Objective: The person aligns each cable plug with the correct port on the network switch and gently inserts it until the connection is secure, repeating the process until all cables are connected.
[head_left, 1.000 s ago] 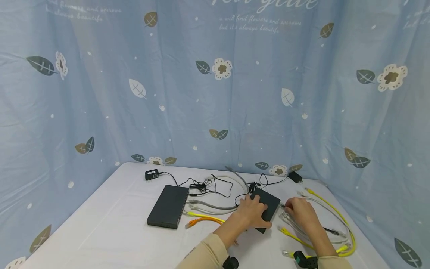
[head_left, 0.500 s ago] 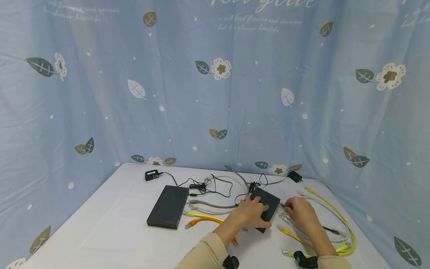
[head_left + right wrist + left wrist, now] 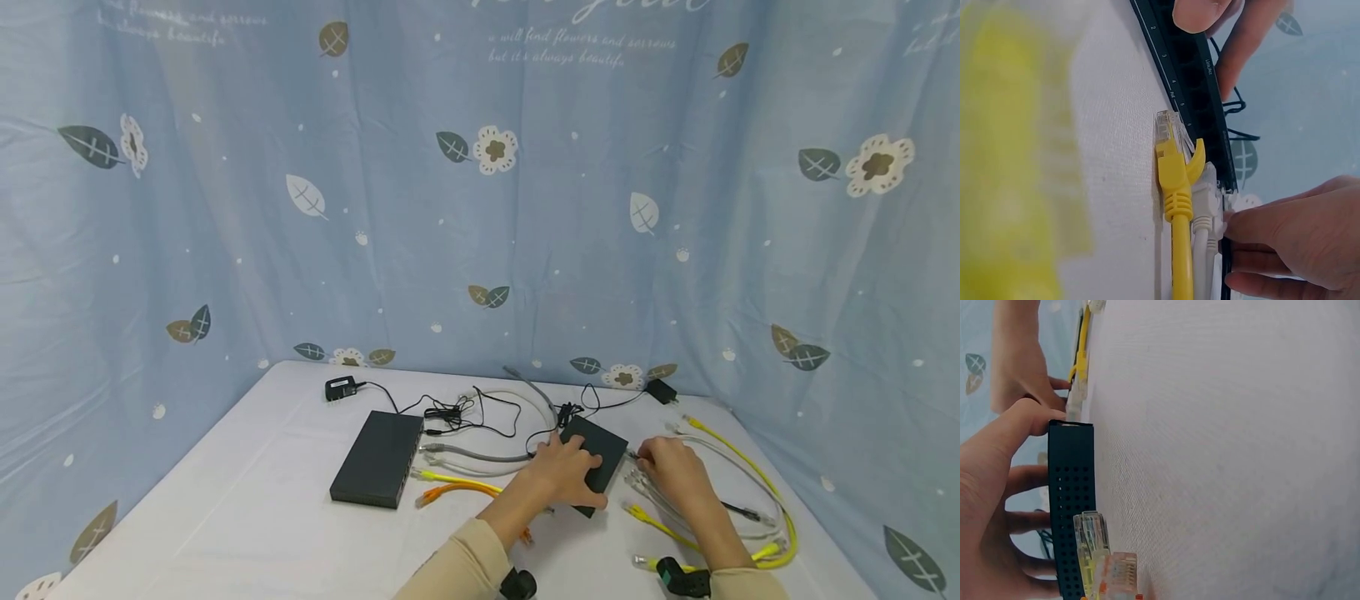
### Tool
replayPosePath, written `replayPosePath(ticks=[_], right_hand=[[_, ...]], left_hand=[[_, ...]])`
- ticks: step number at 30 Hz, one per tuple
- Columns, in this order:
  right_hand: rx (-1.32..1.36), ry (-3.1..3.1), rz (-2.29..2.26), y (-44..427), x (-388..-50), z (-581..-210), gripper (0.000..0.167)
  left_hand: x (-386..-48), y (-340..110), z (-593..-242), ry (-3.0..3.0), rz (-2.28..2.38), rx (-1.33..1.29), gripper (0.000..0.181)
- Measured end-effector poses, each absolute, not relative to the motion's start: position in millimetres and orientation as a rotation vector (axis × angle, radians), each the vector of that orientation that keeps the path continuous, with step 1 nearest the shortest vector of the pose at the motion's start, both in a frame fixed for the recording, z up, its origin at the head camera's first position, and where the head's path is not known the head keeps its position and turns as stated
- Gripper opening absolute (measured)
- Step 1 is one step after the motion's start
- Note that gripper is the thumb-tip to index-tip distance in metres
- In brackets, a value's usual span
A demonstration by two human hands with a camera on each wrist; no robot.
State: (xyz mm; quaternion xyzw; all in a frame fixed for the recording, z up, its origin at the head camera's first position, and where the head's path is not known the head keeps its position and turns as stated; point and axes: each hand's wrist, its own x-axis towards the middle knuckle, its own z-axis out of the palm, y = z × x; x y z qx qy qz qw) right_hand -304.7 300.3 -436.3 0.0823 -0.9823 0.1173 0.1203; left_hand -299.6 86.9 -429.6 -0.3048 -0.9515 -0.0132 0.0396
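Spread over the right-hand black switch box [image 3: 609,450] is my left hand [image 3: 561,473]. In the left wrist view the thumb lies at a corner of the box [image 3: 1072,450], and the other fingers of the hand [image 3: 985,512] reach over its top. My right hand [image 3: 678,479] pinches the end of a black cable beside the box's right side. The right wrist view has its fingertips at a clear plug [image 3: 1230,199] by the end of the port row; how far the plug sits in a port cannot be told.
Another black switch box [image 3: 377,458] lies to the left. Orange [image 3: 457,487] and grey cables [image 3: 480,457] lie between the boxes, yellow cables [image 3: 787,533] and white ones at the right. Power adapters [image 3: 341,388] and black cords are at the back, before a blue curtain [image 3: 405,208].
The head view has shifted very slightly. Both hands keep the same hold and place, with no clear movement of the box or the cable.
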Motion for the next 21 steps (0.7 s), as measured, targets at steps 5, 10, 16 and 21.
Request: replayPosePath(ticks=[5,10,16,21], right_hand=[[0.254,-2.85,0.353,302.1,-305.0,-439.1,0.005],[0.259,-2.847,0.346,301.9,-306.8,-441.6,0.005],[0.273,-2.852,0.336,300.4,-306.6,-440.0,0.005],[0.269,-2.84,0.324,300.8,-306.1,-439.4,0.005]], left_hand=[[-298.5,87.6,-429.3,-2.901,-0.025,-0.929,0.065],[-298.4,87.9,-429.0,-2.901,-0.02,-0.934,0.065],[-297.4,88.2,-427.7,-2.911,-0.014,-0.926,0.065],[-299.3,89.7,-429.4,-2.901,-0.007,-0.925,0.065]])
